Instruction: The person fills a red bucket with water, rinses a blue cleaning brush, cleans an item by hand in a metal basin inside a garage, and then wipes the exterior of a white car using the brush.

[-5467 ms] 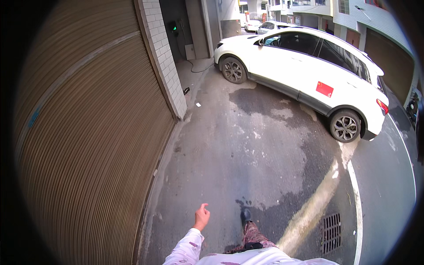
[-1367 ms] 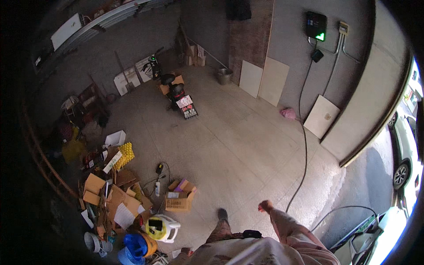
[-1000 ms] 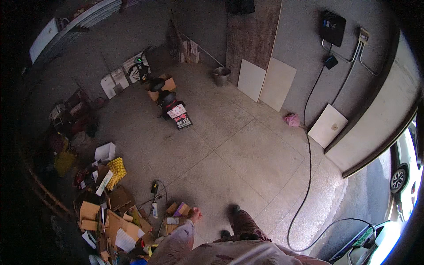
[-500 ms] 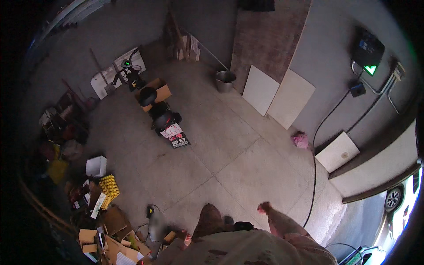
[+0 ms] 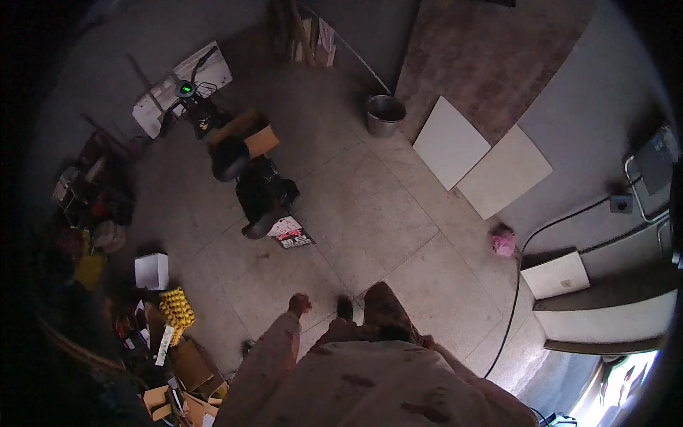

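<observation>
My left hand [image 5: 300, 304] swings out ahead of my body, over the concrete floor [image 5: 384, 220]. It looks compact and loosely curled, but the dim light blurs its fingers, and I see no object in it. My right sleeve [image 5: 462, 366] runs back along my side; the hand at its end is hidden. Neither hand visibly touches anything. Ahead stands a dark electric scooter [image 5: 260, 188] with a lit green display and a plate at its rear. An open cardboard box [image 5: 262, 142] rests at the scooter's middle.
A metal bucket [image 5: 385, 116] stands near two pale boards [image 5: 452, 146] leaning on the right wall. A black cable [image 5: 509, 320] trails down to the floor by a pink bundle [image 5: 504, 243]. At left lie yellow egg trays [image 5: 176, 313], a white box [image 5: 151, 271] and cardboard scraps [image 5: 196, 366].
I have stepped forward, so the scooter and bucket look closer. My left hand has swung forward; my right hand has swung back out of sight.
</observation>
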Demonstrator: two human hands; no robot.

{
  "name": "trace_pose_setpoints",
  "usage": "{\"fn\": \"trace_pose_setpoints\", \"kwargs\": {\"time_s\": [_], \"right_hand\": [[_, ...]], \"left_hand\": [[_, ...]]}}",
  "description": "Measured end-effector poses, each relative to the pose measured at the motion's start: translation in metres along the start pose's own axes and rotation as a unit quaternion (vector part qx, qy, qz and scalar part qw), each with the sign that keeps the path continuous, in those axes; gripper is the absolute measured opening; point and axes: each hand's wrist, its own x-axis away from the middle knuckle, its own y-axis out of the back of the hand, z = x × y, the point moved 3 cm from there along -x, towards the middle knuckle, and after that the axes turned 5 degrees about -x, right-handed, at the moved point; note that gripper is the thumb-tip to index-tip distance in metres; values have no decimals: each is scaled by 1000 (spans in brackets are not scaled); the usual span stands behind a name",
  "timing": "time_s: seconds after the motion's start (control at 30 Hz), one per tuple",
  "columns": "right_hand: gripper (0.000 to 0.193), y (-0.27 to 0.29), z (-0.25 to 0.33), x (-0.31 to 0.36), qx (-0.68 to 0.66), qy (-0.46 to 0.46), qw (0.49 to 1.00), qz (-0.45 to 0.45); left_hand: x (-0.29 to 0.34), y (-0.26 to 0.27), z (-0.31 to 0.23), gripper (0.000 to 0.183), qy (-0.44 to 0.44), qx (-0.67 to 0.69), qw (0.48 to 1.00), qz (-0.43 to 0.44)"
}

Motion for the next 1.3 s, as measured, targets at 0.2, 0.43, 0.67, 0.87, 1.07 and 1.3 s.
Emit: {"fn": "trace_pose_setpoints", "kwargs": {"time_s": [0.2, 0.43, 0.67, 0.87, 1.07, 1.3], "right_hand": [[16, 1, 78, -35, -27, -25, 999, -30], [12, -2, 299, -160, 33, -1, 999, 3], [11, -60, 645, -245, 274, 163, 947, 27], [17, -241, 788, -289, 271, 133, 952, 48], [5, -214, 928, -424, 554, 434, 662, 256], [13, -295, 980, -516, 524, 210, 823, 61]], "left_hand": [[-170, 70, -108, 21, 158, 231, 955, -101], [-238, 95, -95, 19, 286, 333, 897, -55], [-304, 94, -113, 12, 351, 444, 821, -75], [-343, 111, -83, 19, 415, 414, 802, -109], [-534, 216, -172, 18, 240, 499, 819, -154], [-576, 248, -258, 20, 240, -80, 967, -22]]}}
